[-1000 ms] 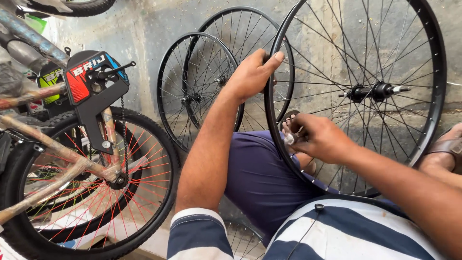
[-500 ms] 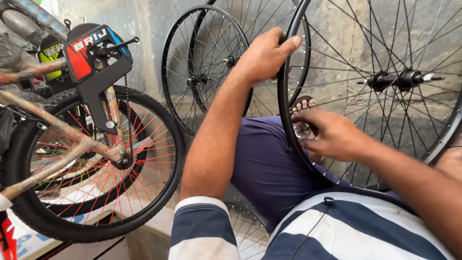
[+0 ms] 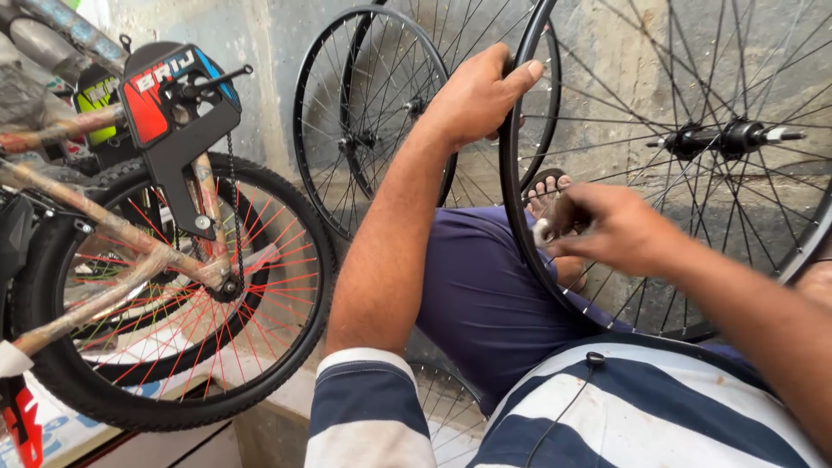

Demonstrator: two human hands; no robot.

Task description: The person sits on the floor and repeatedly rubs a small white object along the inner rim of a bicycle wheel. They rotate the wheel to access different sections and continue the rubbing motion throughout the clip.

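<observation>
Head view: left hand [image 3: 475, 100] grips bare wheel rim [image 3: 517, 217], right hand [image 3: 607, 230] fingers pinch small spoke tool [image 3: 542, 232]; truing underway, no tyre on

Bare grey concrete wall [image 3: 277, 52] behind, evenly lit by soft daylight.

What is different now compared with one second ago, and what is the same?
The black wheel rim sits further right in view, its hub too; the camera seems to have turned as well. The left hand keeps gripping the rim's top edge. The right hand stays at the rim with a small pale tool.
</observation>
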